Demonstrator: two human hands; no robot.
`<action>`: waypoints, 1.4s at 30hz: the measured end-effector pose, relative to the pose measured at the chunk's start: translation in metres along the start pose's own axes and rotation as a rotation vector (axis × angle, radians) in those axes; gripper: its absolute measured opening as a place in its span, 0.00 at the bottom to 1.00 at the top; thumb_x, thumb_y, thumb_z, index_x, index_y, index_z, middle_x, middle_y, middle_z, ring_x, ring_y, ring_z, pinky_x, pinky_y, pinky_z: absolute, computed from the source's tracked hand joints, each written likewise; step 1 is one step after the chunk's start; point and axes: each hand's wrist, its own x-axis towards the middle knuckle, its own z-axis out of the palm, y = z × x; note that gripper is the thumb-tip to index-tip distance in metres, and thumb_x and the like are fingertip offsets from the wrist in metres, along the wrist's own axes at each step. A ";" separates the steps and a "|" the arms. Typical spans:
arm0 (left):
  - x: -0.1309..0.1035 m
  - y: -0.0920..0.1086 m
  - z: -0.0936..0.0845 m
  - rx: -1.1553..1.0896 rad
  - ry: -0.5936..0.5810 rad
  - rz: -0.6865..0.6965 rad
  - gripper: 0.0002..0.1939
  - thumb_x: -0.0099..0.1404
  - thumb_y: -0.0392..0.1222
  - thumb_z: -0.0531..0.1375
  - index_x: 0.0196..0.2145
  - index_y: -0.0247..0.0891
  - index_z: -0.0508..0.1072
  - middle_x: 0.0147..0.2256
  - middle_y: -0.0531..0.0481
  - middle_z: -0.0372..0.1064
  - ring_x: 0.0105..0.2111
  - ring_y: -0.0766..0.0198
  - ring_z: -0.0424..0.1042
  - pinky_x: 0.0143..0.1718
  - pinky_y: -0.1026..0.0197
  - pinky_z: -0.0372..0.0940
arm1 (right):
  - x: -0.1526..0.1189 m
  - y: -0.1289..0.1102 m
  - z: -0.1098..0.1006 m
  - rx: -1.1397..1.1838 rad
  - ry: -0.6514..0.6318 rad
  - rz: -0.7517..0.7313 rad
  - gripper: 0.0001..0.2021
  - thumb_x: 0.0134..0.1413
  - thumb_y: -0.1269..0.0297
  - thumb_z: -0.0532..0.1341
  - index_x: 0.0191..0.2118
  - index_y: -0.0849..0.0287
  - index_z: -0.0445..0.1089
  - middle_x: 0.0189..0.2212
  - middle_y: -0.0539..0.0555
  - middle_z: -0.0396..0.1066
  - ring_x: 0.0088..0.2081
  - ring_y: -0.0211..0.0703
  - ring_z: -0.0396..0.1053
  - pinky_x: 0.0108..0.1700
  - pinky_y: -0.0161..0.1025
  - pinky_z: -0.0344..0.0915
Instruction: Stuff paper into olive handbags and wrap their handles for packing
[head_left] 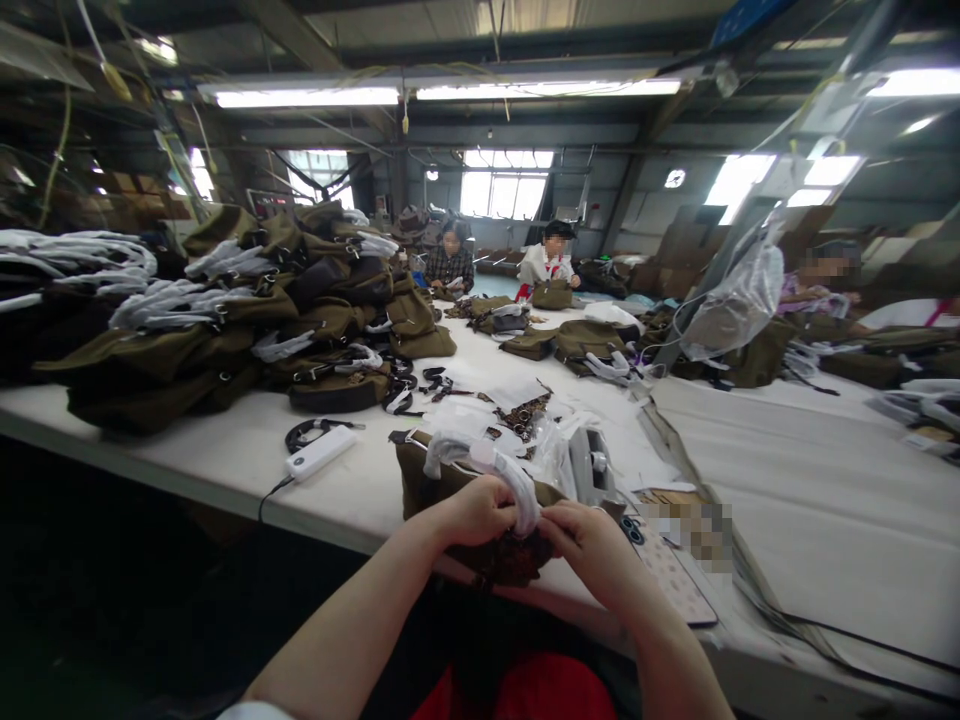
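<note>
Both hands — left [480, 510], right [589, 545] — pinch white wrapping [495, 465] on an olive bag [427, 480] at the table edge [322, 515].

A long white surface [247, 455] runs down this workshop, heaped on its left side with olive-brown bags [247, 330]. Fluorescent tubes [307, 97] glow under dark roof beams, and daylight comes through the far window [506, 190]. Two people [499, 262] sit at the far end.
</note>
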 end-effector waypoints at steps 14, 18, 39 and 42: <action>0.005 -0.004 0.005 -0.015 0.025 0.188 0.10 0.55 0.31 0.53 0.24 0.33 0.74 0.26 0.51 0.71 0.30 0.66 0.69 0.35 0.66 0.63 | -0.003 0.004 0.013 0.160 0.291 0.029 0.12 0.59 0.59 0.58 0.31 0.55 0.76 0.27 0.51 0.74 0.31 0.42 0.70 0.35 0.37 0.63; 0.006 -0.009 0.014 -0.001 0.157 0.203 0.11 0.58 0.33 0.53 0.23 0.34 0.74 0.25 0.51 0.71 0.29 0.65 0.69 0.35 0.65 0.63 | -0.001 0.003 0.029 0.199 0.473 0.039 0.13 0.60 0.58 0.57 0.30 0.57 0.74 0.27 0.52 0.73 0.30 0.42 0.69 0.34 0.37 0.62; -0.042 -0.012 0.025 0.416 0.653 0.208 0.10 0.66 0.36 0.53 0.42 0.37 0.72 0.40 0.46 0.70 0.35 0.63 0.69 0.41 0.61 0.64 | -0.037 0.002 0.046 0.070 0.609 0.108 0.14 0.62 0.55 0.54 0.34 0.57 0.72 0.30 0.55 0.74 0.31 0.43 0.71 0.35 0.37 0.64; -0.058 -0.031 0.043 0.486 0.666 0.096 0.08 0.67 0.40 0.54 0.39 0.38 0.71 0.35 0.47 0.70 0.35 0.60 0.70 0.40 0.59 0.64 | -0.046 0.014 0.064 0.069 0.492 0.251 0.14 0.59 0.52 0.58 0.38 0.57 0.71 0.31 0.54 0.76 0.27 0.43 0.72 0.34 0.38 0.64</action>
